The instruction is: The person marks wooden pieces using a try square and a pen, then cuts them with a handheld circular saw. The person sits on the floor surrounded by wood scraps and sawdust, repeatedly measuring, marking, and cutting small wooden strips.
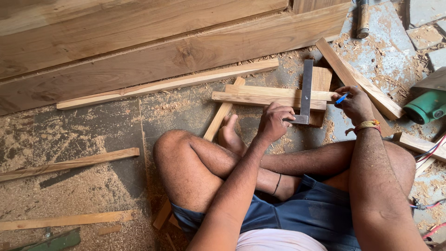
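A try square (pixel 305 95) lies across two wood strips (pixel 269 96) in the upper right of centre of the frame, its dark metal blade running up and down over them and its stock at the bottom end. The strips lie side by side, running left to right, on a small wood block (pixel 320 80) and on another strip (pixel 222 113) that slants down to the left.

The left hand (pixel 274 122) presses on the square's stock, its grip closed over the stock with the fingers on top. The right hand (pixel 355 104) is just right of the blade, its grip pinched on a blue pencil (pixel 341 98) whose tip points left at the end of the strips. A thread band (pixel 366 125) circles the right wrist.

The person sits cross-legged on the floor (pixel 83 195), which is thick with sawdust, one bare foot (pixel 230 135) just below the strips. A long thin batten (pixel 167 85) lies above, along the foot of large planks (pixel 153 42) that fill the top of the frame. A plank (pixel 357 83) slants down the right side, and a green power tool (pixel 425 104) sits at the right edge. More battens (pixel 69 163) lie at lower left.
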